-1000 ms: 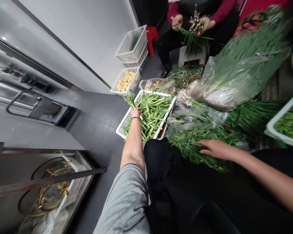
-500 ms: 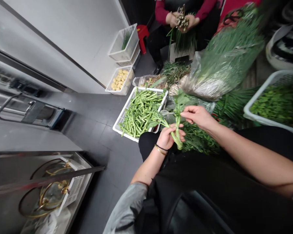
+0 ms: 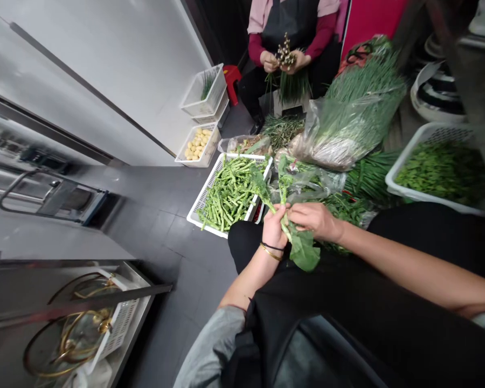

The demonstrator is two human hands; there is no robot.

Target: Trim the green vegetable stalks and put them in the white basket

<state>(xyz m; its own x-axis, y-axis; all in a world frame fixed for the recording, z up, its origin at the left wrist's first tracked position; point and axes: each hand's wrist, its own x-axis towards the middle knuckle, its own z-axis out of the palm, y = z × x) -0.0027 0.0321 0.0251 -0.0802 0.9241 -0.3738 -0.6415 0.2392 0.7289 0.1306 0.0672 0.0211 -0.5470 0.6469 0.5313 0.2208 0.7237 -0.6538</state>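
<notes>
My left hand [image 3: 274, 227] is closed around leafy green vegetable stalks [image 3: 283, 189], whose tops point away from me toward the basket. Right beside it, my right hand [image 3: 313, 220] has its fingers pinched at the stalks, on a broad green leaf [image 3: 304, 251] that hangs down over my dark apron. The fingertips are partly hidden among the greens. Just beyond my left hand stands a white basket [image 3: 204, 200] heaped with cut green stalks [image 3: 230, 194]. Beneath and past my right hand lie more loose leafy greens [image 3: 350, 207].
Across from me a seated person [image 3: 291, 32] holds a bunch of long green stems [image 3: 286, 56]. A plastic bag of scallions [image 3: 347, 118] lies at centre right, a basket of leaves [image 3: 444, 172] at the right. Potatoes [image 3: 198, 144] fill a crate by the wall. A metal shelf [image 3: 145, 293] stands lower left.
My right hand has moved down toward me, from the upper part of the stalks to beside my left hand. A broad leaf now hangs below it. The view has shifted slightly.
</notes>
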